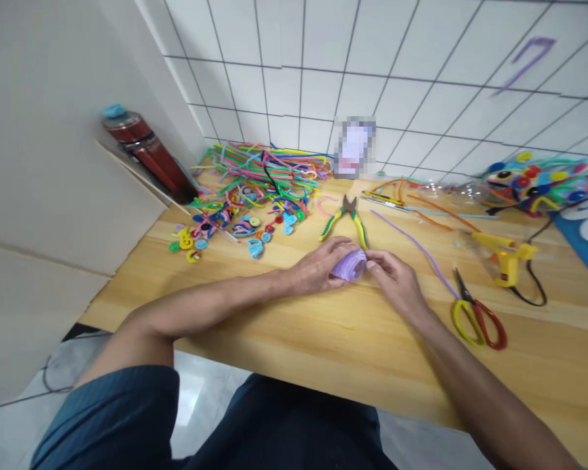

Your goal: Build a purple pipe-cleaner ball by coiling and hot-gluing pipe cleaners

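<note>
A purple coil of wound pipe cleaner [350, 266] lies on its side just above the wooden table, its spiral end facing right. My left hand [318, 266] wraps around its left part, fingers closed over the top. At the coil's right rim, the thumb and fingertips of my right hand [392, 277] are pinched together on its edge; exactly what strand they grip is too small to see. Right behind the coil lie yellow-green pliers [349, 219], jaws pointing away. A loose purple pipe cleaner [416, 245] stretches from behind my right hand to the scissors [476, 316].
Bundled colourful pipe cleaners [269, 171] and scattered buttons [255, 247] cover the back left. A phone [354, 149] leans on the tiled wall. On the right are a yellow glue gun [507, 256] with its black cord and a bag of craft pieces [529, 183]. A dark red flask [151, 156] stands left.
</note>
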{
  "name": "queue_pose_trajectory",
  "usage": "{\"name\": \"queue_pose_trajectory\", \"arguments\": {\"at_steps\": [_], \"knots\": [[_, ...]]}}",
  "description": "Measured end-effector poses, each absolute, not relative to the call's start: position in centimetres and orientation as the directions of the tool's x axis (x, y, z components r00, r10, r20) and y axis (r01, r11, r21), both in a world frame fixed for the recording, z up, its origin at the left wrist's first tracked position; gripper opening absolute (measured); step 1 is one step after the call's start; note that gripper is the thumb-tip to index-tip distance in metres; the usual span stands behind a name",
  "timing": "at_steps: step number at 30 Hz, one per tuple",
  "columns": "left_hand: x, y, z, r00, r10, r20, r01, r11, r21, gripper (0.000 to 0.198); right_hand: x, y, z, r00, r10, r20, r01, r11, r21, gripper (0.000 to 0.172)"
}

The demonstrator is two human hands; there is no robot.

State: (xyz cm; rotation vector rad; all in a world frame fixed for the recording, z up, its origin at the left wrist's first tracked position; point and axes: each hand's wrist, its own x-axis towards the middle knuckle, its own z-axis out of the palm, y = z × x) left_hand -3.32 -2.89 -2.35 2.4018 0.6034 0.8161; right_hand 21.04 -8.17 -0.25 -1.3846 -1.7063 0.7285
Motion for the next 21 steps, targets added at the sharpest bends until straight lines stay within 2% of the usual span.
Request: {"name": "queue_pose_trajectory", "arguments": {"at_steps": [5,9,13,16,18,21], "knots": [[-2.4,-2.7,-2.8,0.685,0.562,0.464,0.197,-0.756,0.624,0.08,22.0,-8.1,-1.0,-0.122,0.933,0.338,0.628,0.336,-0.702,0.025],[-2.5,-2.4,-3.5,0.627,0.568,0.533,0.163,-0.765,0.623,0.078,22.4,-8.4,-0.8,-0.095,0.934,0.346,0.691,0.312,-0.652,0.024],[-2.8,-2.0,-3.7,0.582,0.572,0.578,0.17,-0.78,0.602,0.072,23.5,-8.1,-0.7,0.063,0.931,0.36,0.751,0.194,-0.631,0.027],[-2.8,-2.0,-3.7,0.596,0.597,0.537,0.168,-0.747,0.643,0.072,25.6,-7.0,-0.3,0.211,0.914,0.348,0.802,0.041,-0.596,0.034],[-2.7,-2.0,-3.6,0.611,0.609,0.507,0.164,-0.723,0.671,0.076,27.6,-6.1,0.0,0.238,0.907,0.347,0.862,-0.032,-0.505,0.035],[-2.6,-2.0,-3.3,0.62,0.62,0.481,0.172,-0.705,0.688,0.077,30.1,-4.8,0.4,0.216,0.912,0.349,0.947,-0.109,-0.302,0.034]]}}
